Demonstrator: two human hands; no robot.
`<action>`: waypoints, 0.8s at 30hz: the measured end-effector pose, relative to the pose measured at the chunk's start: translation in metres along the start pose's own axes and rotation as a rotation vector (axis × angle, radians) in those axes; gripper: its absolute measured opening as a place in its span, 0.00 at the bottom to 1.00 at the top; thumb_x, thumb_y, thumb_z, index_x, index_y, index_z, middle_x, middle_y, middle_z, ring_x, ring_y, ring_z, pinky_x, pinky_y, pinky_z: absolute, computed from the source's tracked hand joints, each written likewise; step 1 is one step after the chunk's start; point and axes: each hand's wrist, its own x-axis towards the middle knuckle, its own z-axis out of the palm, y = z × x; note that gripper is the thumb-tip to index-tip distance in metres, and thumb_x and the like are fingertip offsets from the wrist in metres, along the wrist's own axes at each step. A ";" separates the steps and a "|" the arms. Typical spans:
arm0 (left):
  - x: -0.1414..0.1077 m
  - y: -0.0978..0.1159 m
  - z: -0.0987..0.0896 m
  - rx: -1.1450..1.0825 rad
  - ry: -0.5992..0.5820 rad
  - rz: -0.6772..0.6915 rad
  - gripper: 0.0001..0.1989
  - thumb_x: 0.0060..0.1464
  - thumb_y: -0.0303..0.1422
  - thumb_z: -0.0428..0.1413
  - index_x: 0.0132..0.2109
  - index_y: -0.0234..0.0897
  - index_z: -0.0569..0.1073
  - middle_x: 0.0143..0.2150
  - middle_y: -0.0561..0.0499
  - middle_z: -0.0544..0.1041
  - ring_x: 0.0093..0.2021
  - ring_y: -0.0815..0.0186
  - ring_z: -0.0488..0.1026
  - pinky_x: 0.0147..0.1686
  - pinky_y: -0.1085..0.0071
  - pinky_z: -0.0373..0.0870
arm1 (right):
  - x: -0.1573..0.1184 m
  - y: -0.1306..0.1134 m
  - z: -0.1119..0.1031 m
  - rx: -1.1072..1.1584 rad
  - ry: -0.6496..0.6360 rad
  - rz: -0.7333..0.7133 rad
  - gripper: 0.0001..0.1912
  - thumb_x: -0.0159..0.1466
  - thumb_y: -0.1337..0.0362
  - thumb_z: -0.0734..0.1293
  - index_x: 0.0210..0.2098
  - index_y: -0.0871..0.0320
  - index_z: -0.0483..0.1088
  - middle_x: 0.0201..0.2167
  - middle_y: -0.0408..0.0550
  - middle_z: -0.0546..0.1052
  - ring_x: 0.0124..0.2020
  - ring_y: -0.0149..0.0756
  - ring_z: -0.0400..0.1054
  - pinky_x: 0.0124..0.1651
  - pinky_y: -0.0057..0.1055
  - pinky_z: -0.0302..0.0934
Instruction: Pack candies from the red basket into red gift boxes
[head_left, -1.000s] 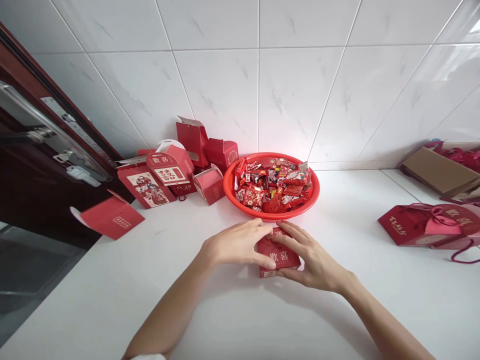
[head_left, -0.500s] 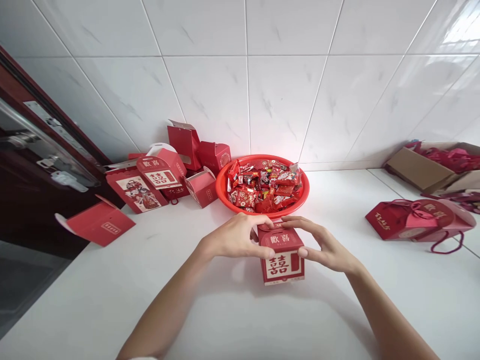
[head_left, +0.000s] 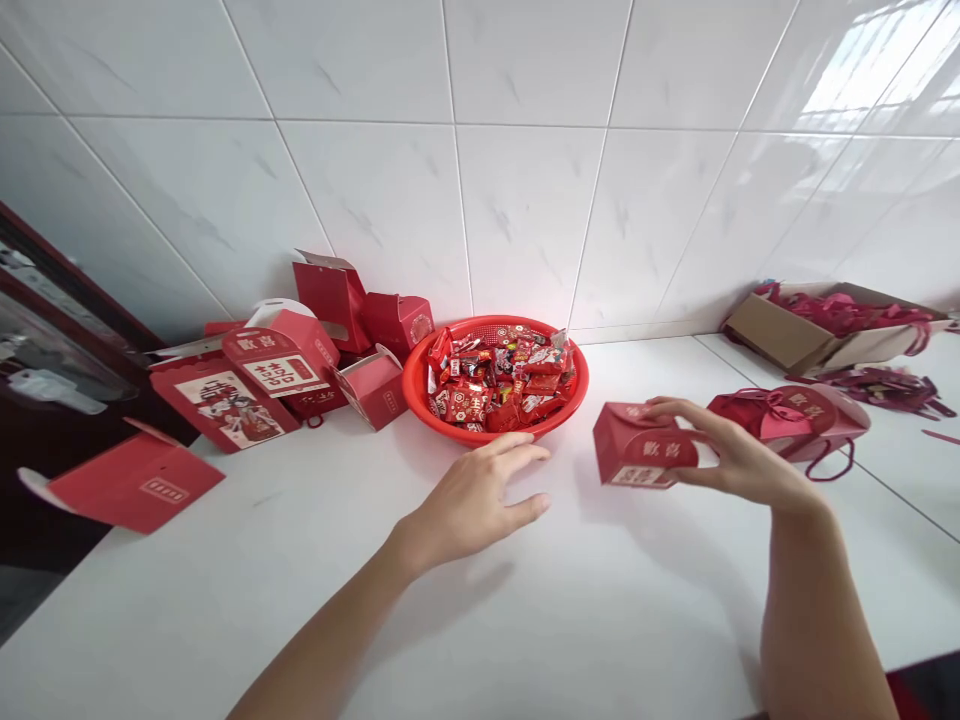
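A small red candy box (head_left: 630,447) with gold lettering is gripped from its right end by my right hand (head_left: 720,455), thumb on the near side and fingers over the top. Its lid is closed, and it tilts a little just left of a finished-looking red box with a ribbon bow (head_left: 795,420). My left hand (head_left: 480,500) holds nothing; its fingers are apart, over the table in front of a red plastic basket (head_left: 420,405). Wrapped candies (head_left: 510,375) in mostly red packets fill the basket.
Several red boxes (head_left: 281,350) stand at the left against the tiled wall (head_left: 375,200), with one open box (head_left: 142,480) nearer the table's left edge. A cardboard carton (head_left: 780,330) of pink ribbons sits back right, more ribbons (head_left: 885,390) before it. A door with keys is far left.
My right hand has carried the red candy box to the right, toward the ribboned box. My left hand has let go of it. The view has turned right.
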 end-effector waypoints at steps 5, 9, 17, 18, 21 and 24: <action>0.000 -0.006 -0.010 -0.017 0.012 -0.008 0.18 0.63 0.42 0.58 0.56 0.41 0.77 0.63 0.48 0.76 0.58 0.55 0.77 0.59 0.61 0.72 | -0.017 0.051 -0.030 -0.086 0.236 0.294 0.27 0.55 0.61 0.70 0.54 0.54 0.70 0.64 0.59 0.70 0.49 0.51 0.77 0.40 0.40 0.78; 0.000 -0.007 -0.011 -0.025 -0.004 -0.007 0.17 0.63 0.42 0.58 0.55 0.42 0.78 0.60 0.49 0.79 0.55 0.56 0.78 0.56 0.63 0.74 | -0.024 0.081 -0.032 -0.321 0.281 0.422 0.27 0.51 0.65 0.65 0.52 0.55 0.73 0.64 0.58 0.71 0.59 0.59 0.72 0.53 0.49 0.74; 0.000 -0.010 -0.016 0.002 -0.009 -0.042 0.18 0.63 0.43 0.57 0.55 0.42 0.78 0.59 0.48 0.79 0.55 0.55 0.78 0.54 0.61 0.75 | -0.007 0.051 0.002 -0.566 0.536 0.201 0.24 0.65 0.59 0.65 0.60 0.53 0.70 0.71 0.58 0.64 0.74 0.61 0.53 0.69 0.62 0.56; 0.000 -0.010 -0.017 0.005 -0.010 -0.044 0.18 0.63 0.43 0.57 0.55 0.42 0.78 0.59 0.48 0.79 0.55 0.55 0.78 0.55 0.61 0.75 | 0.001 0.044 0.016 -0.561 0.549 0.141 0.23 0.67 0.59 0.64 0.60 0.52 0.70 0.70 0.57 0.65 0.73 0.59 0.55 0.69 0.61 0.56; 0.000 -0.010 -0.019 0.010 -0.019 -0.049 0.18 0.63 0.43 0.56 0.55 0.42 0.78 0.58 0.48 0.80 0.55 0.55 0.78 0.55 0.61 0.75 | 0.026 0.040 0.062 -0.514 0.391 0.057 0.27 0.69 0.58 0.62 0.66 0.53 0.64 0.73 0.58 0.60 0.73 0.57 0.55 0.69 0.59 0.58; -0.001 -0.009 -0.021 0.014 -0.022 -0.060 0.18 0.63 0.45 0.56 0.54 0.42 0.79 0.57 0.48 0.81 0.55 0.54 0.78 0.53 0.61 0.76 | 0.040 0.064 0.097 -0.443 0.340 0.176 0.32 0.68 0.59 0.63 0.70 0.57 0.57 0.75 0.67 0.54 0.75 0.61 0.51 0.67 0.63 0.58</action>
